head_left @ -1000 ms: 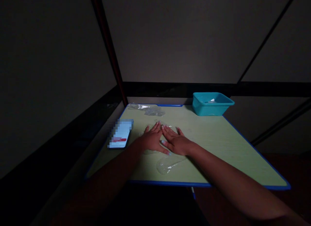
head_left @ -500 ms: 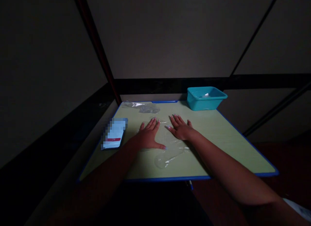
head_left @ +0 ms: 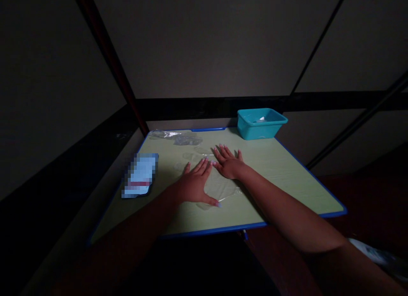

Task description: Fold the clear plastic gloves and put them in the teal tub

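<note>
Two palms down, left hand (head_left: 195, 186) and right hand (head_left: 230, 166), fingers spread and gripping nothing: smooth the clear film (head_left: 220, 185) outward over the table (head_left: 280, 181) with even pressure.

No text, label, brand or number can be read anywhere. The phone (head_left: 140, 173) at the left of the counter (head_left: 280, 190) has a lit screen covered by coarse pixel blocks, so that only pale blue and a red band (head_left: 139, 184) low on it come through, with any lettering lost. A small pale mark low on the turquoise basket (head_left: 257, 131) is too faint to make out as writing.
</note>
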`<state>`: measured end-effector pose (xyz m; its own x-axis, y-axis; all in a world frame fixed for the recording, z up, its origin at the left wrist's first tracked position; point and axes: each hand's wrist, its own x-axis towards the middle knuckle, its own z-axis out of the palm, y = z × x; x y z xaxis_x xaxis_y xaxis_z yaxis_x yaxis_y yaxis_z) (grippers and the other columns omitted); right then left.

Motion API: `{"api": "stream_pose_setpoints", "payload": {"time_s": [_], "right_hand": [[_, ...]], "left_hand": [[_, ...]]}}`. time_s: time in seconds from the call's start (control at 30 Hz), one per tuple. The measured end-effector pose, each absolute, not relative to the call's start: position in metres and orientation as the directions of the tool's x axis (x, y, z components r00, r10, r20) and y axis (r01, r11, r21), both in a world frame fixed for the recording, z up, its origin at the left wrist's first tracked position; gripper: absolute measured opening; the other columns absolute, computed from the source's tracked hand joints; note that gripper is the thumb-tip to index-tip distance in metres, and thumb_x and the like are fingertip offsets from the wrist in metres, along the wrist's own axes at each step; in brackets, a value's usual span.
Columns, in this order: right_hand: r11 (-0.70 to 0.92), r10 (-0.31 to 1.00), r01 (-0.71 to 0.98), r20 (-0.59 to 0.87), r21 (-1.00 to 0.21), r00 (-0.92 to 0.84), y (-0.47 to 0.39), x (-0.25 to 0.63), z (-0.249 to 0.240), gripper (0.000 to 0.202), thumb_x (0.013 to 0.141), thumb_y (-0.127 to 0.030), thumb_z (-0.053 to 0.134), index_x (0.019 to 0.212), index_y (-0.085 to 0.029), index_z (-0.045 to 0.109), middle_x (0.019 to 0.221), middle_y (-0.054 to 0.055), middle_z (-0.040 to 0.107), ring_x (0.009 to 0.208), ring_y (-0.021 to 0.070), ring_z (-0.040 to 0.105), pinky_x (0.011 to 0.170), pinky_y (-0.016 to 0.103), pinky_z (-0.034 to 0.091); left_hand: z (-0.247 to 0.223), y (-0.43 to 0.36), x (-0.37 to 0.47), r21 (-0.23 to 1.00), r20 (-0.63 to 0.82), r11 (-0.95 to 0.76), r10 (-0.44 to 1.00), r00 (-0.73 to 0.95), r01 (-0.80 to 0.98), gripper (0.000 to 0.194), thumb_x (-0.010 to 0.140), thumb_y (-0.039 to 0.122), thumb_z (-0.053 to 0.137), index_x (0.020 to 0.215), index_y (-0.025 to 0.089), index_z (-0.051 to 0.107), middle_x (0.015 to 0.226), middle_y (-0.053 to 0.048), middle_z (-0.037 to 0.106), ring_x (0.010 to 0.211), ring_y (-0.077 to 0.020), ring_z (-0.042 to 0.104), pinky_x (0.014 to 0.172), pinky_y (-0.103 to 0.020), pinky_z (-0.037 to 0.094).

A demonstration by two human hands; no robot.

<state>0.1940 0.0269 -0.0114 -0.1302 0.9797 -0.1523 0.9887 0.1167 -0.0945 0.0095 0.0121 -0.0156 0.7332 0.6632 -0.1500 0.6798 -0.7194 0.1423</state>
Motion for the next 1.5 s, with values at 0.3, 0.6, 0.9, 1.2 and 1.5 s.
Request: {"api": "stream_pose_setpoints", "payload": {"time_s": [0.3, 0.6, 0.9, 1.2, 1.5], "right_hand": [[0.124, 0.973, 0.986, -0.179, -0.113, -0.143, 0.025, 0.196, -0.008, 0.067, 0.092, -0.058, 0.017, 0.149, -0.027, -0.001, 0.155, 0.004, -0.006, 0.142, 0.0258, -0.006, 0.104, 0.066, 0.001], [0.165, 0.986, 0.964, 0.049, -0.207, -0.158, 0.027, 0.202, -0.003, 0.059, 0.096, -0.046, 0.025, 0.149, -0.025, 0.009, 0.155, 0.007, -0.002, 0.142, 0.0259, 0.001, 0.104, 0.067, 0.000], [0.186, 0.982, 0.927, 0.072, -0.325, -0.172, 0.018, 0.212, 0.030, 0.057, 0.095, -0.040, 0.033, 0.148, -0.024, 0.019, 0.154, 0.010, 0.013, 0.141, 0.0275, 0.015, 0.105, 0.066, 0.009], [0.395, 0.889, 0.885, -0.138, -0.246, -0.436, 0.020, 0.245, 0.019, 0.065, 0.091, -0.049, 0.040, 0.148, -0.027, 0.018, 0.154, 0.010, 0.016, 0.140, 0.0283, 0.016, 0.106, 0.062, 0.018], [0.475, 0.873, 0.846, 0.014, -0.242, -0.487, 0.020, 0.255, 0.002, 0.071, 0.087, -0.051, 0.049, 0.147, -0.024, 0.023, 0.154, 0.014, 0.013, 0.141, 0.0309, 0.012, 0.104, 0.068, 0.006]], "left_hand": [[-0.004, 0.016, -0.006, 0.160, -0.278, -0.713, 0.631, 0.724, 0.683, 0.130, 0.054, 0.074, 0.064, 0.149, 0.015, -0.003, 0.152, -0.019, -0.013, 0.140, -0.0375, -0.008, 0.106, -0.064, 0.005], [-0.002, 0.051, -0.011, 0.249, 0.319, -0.485, 0.858, 0.402, 0.839, 0.058, 0.093, 0.047, 0.031, 0.140, 0.013, 0.036, 0.145, -0.015, 0.038, 0.134, -0.0246, 0.034, 0.108, -0.043, 0.028], [-0.015, 0.055, -0.016, 0.129, 0.019, -0.577, 0.815, 0.580, 0.807, 0.070, 0.089, 0.060, 0.032, 0.148, 0.024, 0.017, 0.155, -0.009, 0.005, 0.143, -0.0300, 0.005, 0.106, -0.064, 0.008], [-0.016, 0.053, -0.022, 0.150, -0.181, -0.535, 0.812, 0.555, 0.831, 0.092, 0.078, 0.074, 0.035, 0.149, 0.023, 0.005, 0.154, -0.008, 0.000, 0.142, -0.0322, -0.003, 0.105, -0.066, 0.004], [-0.014, 0.050, -0.018, 0.084, -0.060, -0.470, 0.878, 0.475, 0.879, 0.075, 0.089, 0.060, 0.030, 0.149, 0.020, 0.011, 0.155, -0.014, 0.004, 0.142, -0.0321, -0.001, 0.104, -0.066, 0.010]]}}
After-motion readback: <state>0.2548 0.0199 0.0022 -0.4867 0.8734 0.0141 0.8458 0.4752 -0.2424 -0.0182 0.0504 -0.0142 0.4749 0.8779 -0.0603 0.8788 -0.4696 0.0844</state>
